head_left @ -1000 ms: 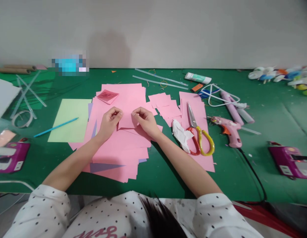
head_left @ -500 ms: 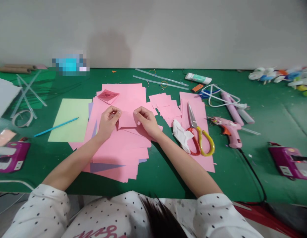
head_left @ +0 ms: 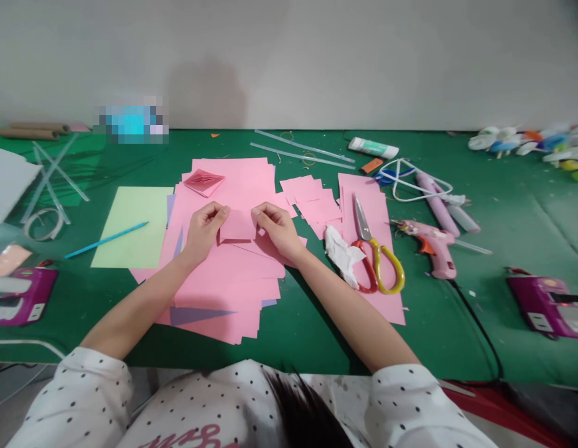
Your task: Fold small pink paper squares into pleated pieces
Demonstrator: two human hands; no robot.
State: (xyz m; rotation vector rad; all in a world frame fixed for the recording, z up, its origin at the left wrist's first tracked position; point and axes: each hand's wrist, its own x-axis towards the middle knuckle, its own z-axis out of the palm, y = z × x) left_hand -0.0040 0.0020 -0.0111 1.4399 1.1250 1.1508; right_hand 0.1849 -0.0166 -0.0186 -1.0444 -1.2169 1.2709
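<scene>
A small piece of pink paper (head_left: pixel 237 228) is held just above the paper pile, its lower edge level and facing me. My left hand (head_left: pixel 206 228) pinches its left side between thumb and forefinger. On the opposite side my right hand (head_left: pixel 275 225) pinches it the same way. Beneath both hands lies a stack of pink paper sheets (head_left: pixel 218 292), with some purple showing between them. A folded pink paper piece (head_left: pixel 205 182) with many pleats rests on the stack's far left part. Several small pink paper squares (head_left: pixel 316 202) lie right of my right hand.
To the right, scissors (head_left: pixel 375 258) with red and yellow handles lie on pink sheets beside crumpled white tissue (head_left: pixel 341 255). Beyond them is a pink glue gun (head_left: pixel 428 244) with a black cord. Leftward, a blue pencil (head_left: pixel 106 239) crosses a pale green sheet (head_left: pixel 134 205). Clear sticks (head_left: pixel 302 155) lie behind.
Both hands stay in nearly the same place, pinching the small pink paper. The right fingers have shifted slightly right and the paper's tilt has changed a little. Nothing else has moved.
</scene>
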